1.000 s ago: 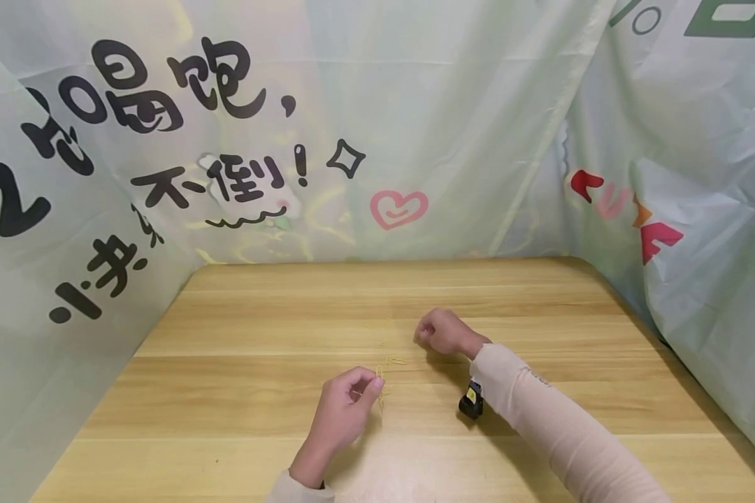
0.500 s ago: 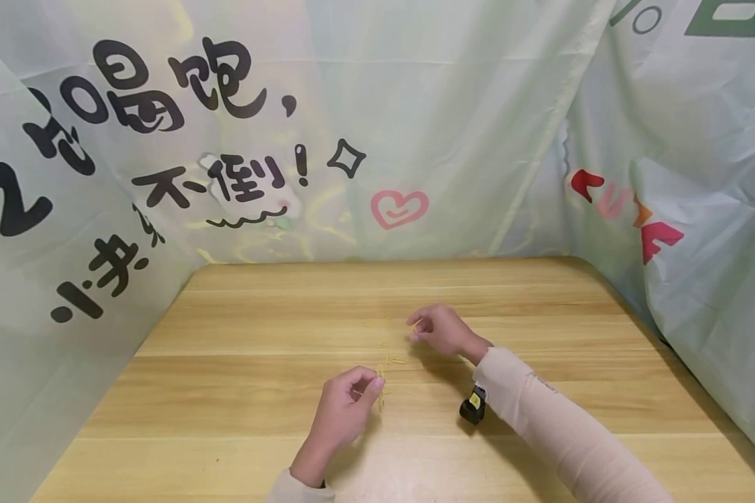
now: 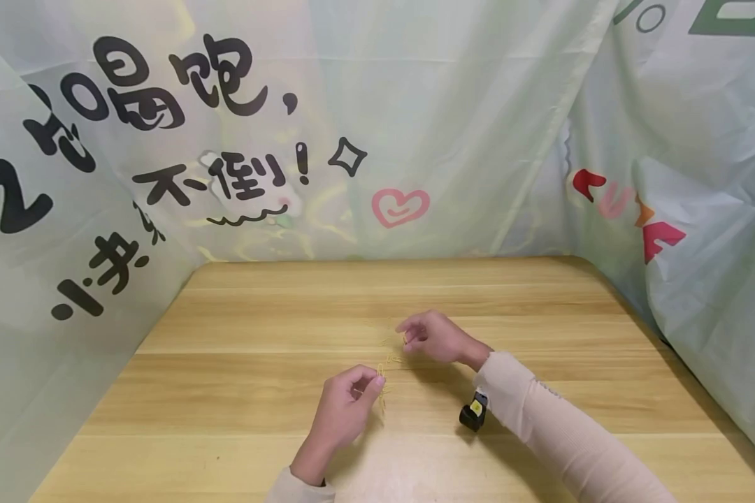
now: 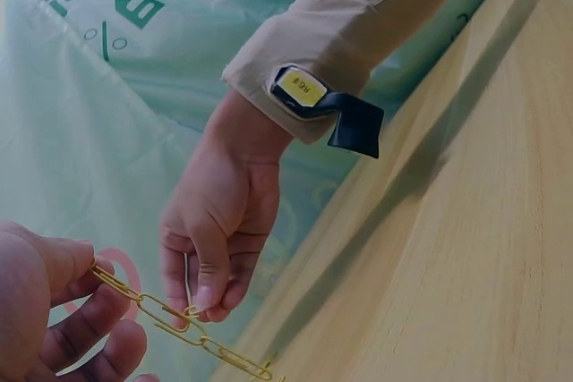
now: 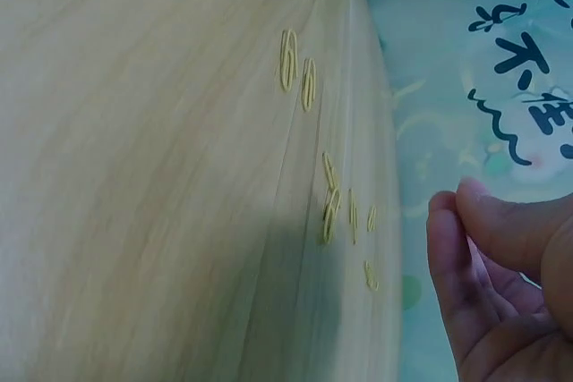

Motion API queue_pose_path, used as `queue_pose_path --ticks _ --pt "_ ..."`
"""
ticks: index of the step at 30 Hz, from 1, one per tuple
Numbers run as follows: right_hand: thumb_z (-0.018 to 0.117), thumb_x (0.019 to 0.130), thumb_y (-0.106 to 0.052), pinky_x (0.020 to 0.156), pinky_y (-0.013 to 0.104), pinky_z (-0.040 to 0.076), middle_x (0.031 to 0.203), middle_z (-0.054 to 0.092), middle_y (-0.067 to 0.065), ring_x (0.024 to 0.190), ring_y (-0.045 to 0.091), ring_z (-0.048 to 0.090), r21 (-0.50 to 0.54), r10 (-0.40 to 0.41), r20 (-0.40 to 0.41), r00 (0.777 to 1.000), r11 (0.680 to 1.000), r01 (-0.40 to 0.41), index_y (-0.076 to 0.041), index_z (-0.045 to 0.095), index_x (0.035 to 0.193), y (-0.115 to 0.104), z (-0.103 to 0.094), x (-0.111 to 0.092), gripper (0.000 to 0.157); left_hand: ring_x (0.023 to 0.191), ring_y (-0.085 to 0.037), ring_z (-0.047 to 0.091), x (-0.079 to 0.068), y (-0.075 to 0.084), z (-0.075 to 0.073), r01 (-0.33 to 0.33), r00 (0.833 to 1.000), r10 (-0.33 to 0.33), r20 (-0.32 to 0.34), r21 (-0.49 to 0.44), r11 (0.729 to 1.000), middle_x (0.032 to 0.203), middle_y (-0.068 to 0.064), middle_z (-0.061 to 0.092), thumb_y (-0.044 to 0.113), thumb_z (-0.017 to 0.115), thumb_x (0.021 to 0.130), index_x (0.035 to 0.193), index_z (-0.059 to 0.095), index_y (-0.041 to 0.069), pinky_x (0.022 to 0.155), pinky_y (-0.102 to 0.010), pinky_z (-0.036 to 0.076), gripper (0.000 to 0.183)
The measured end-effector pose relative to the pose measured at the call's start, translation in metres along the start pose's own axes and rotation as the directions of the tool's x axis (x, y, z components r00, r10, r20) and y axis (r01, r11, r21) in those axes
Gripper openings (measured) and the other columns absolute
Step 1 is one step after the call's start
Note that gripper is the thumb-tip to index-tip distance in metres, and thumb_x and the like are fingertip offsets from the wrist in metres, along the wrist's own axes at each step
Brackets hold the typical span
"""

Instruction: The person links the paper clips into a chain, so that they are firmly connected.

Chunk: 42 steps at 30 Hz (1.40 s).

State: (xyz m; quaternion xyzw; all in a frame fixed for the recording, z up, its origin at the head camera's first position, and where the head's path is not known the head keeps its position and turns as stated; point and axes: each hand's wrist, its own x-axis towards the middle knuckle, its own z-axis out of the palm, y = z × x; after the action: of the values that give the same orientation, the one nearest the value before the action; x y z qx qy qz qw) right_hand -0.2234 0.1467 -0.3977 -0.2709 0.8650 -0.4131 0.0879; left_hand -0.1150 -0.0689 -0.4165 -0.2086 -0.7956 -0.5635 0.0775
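My left hand (image 3: 349,405) pinches one end of a chain of yellow paper clips (image 4: 125,288) between thumb and finger; the chain slants down from the fingertips in the left wrist view. Farther back and to the right, my right hand (image 3: 439,337) pinches a single paper clip (image 3: 405,339) at its fingertips. In the right wrist view, thumb and index finger meet, and that clip cannot be made out. Several loose yellow paper clips (image 5: 288,60) lie on the table between and beyond the hands, some faint in the head view.
The wooden table (image 3: 226,391) stretches out around both hands. Printed cloth (image 3: 465,140) hangs behind it and along both sides. A black wrist device (image 3: 473,412) with a yellow label hangs from the right sleeve (image 3: 528,398).
My right hand has shifted left and a little nearer over the last half second, and the paper clip in its fingertips has come into view. My left hand stays about where it was.
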Motion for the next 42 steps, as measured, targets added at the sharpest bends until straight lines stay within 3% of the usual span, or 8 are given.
queue_pose_path --ticks 5,9,20,27,42 --pt "0.072 0.083 0.004 0.079 0.028 0.055 0.1 0.068 0.02 0.088 0.019 0.066 0.061 -0.026 0.064 0.998 0.998 0.022 0.011 0.062 0.118 -0.007 0.004 -0.002 0.037 0.078 -0.012 0.062 -0.002 -0.002 0.0 -0.011 1.0 0.011 0.002 0.021 1.0 0.083 -0.01 0.068 0.014 0.058 0.097 0.09 0.067 0.001 0.071 -0.026 0.053 0.017" --pt "0.072 0.084 0.004 0.078 0.026 0.055 0.097 0.069 0.018 0.087 0.018 0.066 0.062 -0.045 0.068 0.997 0.997 0.041 0.01 0.062 0.117 -0.013 0.004 -0.003 0.036 0.076 -0.01 0.061 0.0 -0.001 0.001 0.008 1.0 -0.008 -0.007 0.02 1.0 0.081 -0.01 0.067 0.016 0.059 0.097 0.089 0.067 0.001 0.07 -0.026 0.052 0.018" --pt "0.071 0.085 0.002 0.084 0.026 0.053 0.098 0.068 0.017 0.091 0.019 0.065 0.152 -0.053 0.128 0.99 0.988 0.033 0.009 0.061 0.12 -0.028 0.003 -0.007 0.037 0.078 -0.021 0.064 0.002 -0.001 0.0 0.0 1.0 0.0 0.01 -0.002 1.0 0.082 -0.009 0.067 0.014 0.058 0.097 0.089 0.065 0.002 0.073 -0.027 0.053 0.016" --pt "0.069 0.088 0.0 0.085 0.032 0.053 0.09 0.065 0.003 0.09 0.018 0.064 0.195 -0.039 0.166 0.985 0.981 0.006 0.007 0.059 0.123 -0.038 0.004 -0.01 0.037 0.069 -0.01 0.057 0.003 -0.002 0.0 0.009 1.0 -0.009 0.004 0.02 1.0 0.077 -0.007 0.065 0.012 0.056 0.098 0.086 0.063 0.004 0.069 -0.026 0.05 0.016" --pt "0.065 0.089 0.004 0.078 0.033 0.054 0.091 0.063 0.007 0.085 0.021 0.062 0.282 -0.078 0.213 0.974 0.959 0.015 0.005 0.06 0.123 -0.049 0.007 -0.011 0.034 0.068 -0.009 0.058 0.003 -0.003 -0.002 -0.013 0.999 0.015 -0.035 0.066 0.998 0.075 -0.007 0.064 0.013 0.06 0.095 0.086 0.065 0.002 0.067 -0.024 0.051 0.015"
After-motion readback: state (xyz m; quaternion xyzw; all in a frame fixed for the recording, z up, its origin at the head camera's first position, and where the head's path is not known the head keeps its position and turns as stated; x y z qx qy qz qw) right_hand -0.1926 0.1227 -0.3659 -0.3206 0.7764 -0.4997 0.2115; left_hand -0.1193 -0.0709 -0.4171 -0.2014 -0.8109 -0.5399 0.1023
